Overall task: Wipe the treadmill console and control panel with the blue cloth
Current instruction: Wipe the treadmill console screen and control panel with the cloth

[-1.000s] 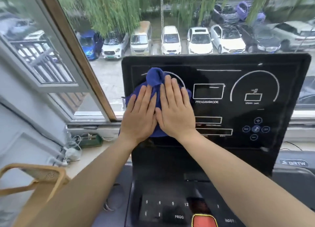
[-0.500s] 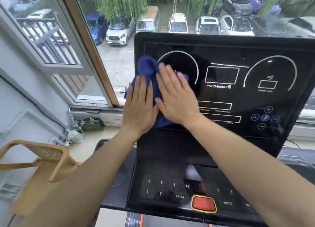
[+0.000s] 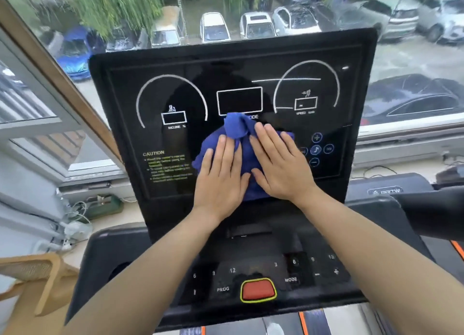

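blue cloth [image 3: 237, 127] lies bunched on the black upright treadmill console [image 3: 175, 96], low in its middle, just under the centre display box [image 3: 239, 101] and left of the round blue buttons [image 3: 316, 148]. we press it flat against the glass with both hands side by side. our left hand [image 3: 221, 181] lies on the cloth's left half, fingers straight and close together, pointing up the screen. our right hand [image 3: 281, 166] lies on its right half, fingers straight and slightly fanned, tilted toward the left. the thumbs nearly meet over the cloth's middle, and a twisted fold of it sticks up between the fingertips. neither hand curls round the fabric. yellow caution text [image 3: 168, 166] sits on the console left of the cloth. nearer to us, the flat control panel [image 3: 251, 267] carries numbered keys, prog and mode labels and a red button [image 3: 258, 290] ringed in yellow, between our forearms and apart from the cloth. far beyond the console, a window [image 3: 414, 58] shows parked cars [image 3: 214, 29]. a wooden chair [image 3: 37, 272] stands near left.
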A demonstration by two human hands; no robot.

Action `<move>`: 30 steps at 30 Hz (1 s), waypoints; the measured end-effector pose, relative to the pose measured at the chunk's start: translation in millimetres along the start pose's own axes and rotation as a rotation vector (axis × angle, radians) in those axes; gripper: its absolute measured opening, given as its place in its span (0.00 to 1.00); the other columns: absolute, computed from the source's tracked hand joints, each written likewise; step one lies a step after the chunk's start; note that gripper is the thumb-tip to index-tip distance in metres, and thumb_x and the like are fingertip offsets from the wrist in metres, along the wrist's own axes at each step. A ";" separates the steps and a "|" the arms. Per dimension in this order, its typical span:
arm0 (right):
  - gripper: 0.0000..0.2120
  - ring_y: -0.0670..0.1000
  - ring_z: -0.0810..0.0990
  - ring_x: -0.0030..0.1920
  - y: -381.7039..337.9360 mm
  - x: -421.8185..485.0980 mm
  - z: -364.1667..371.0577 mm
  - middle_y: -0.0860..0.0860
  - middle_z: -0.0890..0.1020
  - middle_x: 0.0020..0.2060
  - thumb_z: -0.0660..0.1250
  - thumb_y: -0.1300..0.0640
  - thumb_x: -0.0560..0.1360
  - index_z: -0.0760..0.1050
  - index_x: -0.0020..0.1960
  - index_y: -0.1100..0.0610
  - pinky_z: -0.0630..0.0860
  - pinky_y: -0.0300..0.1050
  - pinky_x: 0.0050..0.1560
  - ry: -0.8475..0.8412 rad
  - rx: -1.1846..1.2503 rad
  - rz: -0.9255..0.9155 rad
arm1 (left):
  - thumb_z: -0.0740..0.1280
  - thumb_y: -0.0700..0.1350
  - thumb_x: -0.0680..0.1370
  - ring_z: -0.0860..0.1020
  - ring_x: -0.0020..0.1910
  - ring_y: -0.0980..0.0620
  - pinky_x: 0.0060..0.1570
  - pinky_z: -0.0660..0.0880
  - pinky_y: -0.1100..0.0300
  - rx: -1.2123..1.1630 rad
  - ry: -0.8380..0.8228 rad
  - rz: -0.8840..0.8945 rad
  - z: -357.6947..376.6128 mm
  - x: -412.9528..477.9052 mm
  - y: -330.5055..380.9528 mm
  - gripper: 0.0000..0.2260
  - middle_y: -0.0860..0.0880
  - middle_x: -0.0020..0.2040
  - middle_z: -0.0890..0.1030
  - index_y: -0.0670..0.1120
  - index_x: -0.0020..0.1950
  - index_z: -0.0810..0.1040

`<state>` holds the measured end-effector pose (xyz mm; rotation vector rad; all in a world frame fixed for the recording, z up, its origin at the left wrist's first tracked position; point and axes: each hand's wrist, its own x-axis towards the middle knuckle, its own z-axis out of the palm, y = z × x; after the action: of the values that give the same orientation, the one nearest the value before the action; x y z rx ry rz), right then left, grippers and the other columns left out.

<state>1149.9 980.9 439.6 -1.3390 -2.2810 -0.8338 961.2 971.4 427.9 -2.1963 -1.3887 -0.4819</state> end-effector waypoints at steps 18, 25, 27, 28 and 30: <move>0.35 0.61 0.54 0.80 14.7 44.9 -22.5 0.63 0.57 0.79 0.56 0.44 0.82 0.52 0.80 0.65 0.47 0.56 0.79 -0.006 0.020 0.269 | 0.49 0.53 0.85 0.45 0.79 0.46 0.77 0.40 0.49 0.091 0.123 0.028 -17.9 52.1 -1.4 0.28 0.42 0.80 0.44 0.39 0.81 0.48; 0.33 0.57 0.52 0.81 -132.7 114.8 -17.9 0.58 0.54 0.81 0.50 0.45 0.83 0.50 0.81 0.64 0.47 0.55 0.80 -0.028 0.095 -0.002 | 0.52 0.50 0.84 0.50 0.80 0.39 0.76 0.43 0.44 0.107 -0.014 -0.181 -24.2 -40.4 -135.0 0.29 0.35 0.80 0.54 0.37 0.80 0.51; 0.33 0.56 0.51 0.81 -150.8 112.8 -14.5 0.57 0.53 0.81 0.49 0.44 0.84 0.48 0.81 0.63 0.46 0.53 0.80 -0.065 0.079 -0.077 | 0.54 0.48 0.82 0.51 0.79 0.38 0.77 0.43 0.43 0.094 -0.051 -0.228 -26.0 -55.8 -140.3 0.30 0.33 0.79 0.55 0.35 0.79 0.52; 0.33 0.56 0.51 0.81 -153.5 109.7 -12.8 0.57 0.53 0.81 0.49 0.44 0.84 0.48 0.81 0.63 0.46 0.53 0.80 -0.074 0.070 -0.112 | 0.54 0.48 0.81 0.51 0.79 0.37 0.77 0.42 0.44 0.095 -0.055 -0.242 -25.8 -60.1 -139.1 0.30 0.32 0.79 0.55 0.34 0.79 0.52; 0.33 0.55 0.51 0.81 -146.0 103.5 -11.2 0.56 0.53 0.81 0.49 0.44 0.83 0.48 0.81 0.62 0.47 0.52 0.80 -0.078 0.076 -0.164 | 0.55 0.47 0.80 0.50 0.79 0.36 0.77 0.39 0.46 0.076 -0.056 -0.269 -24.9 -60.1 -130.8 0.31 0.32 0.78 0.54 0.33 0.78 0.52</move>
<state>972.3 987.1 463.4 -1.1828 -2.4837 -0.7490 816.5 960.0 444.4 -1.9854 -1.7147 -0.4559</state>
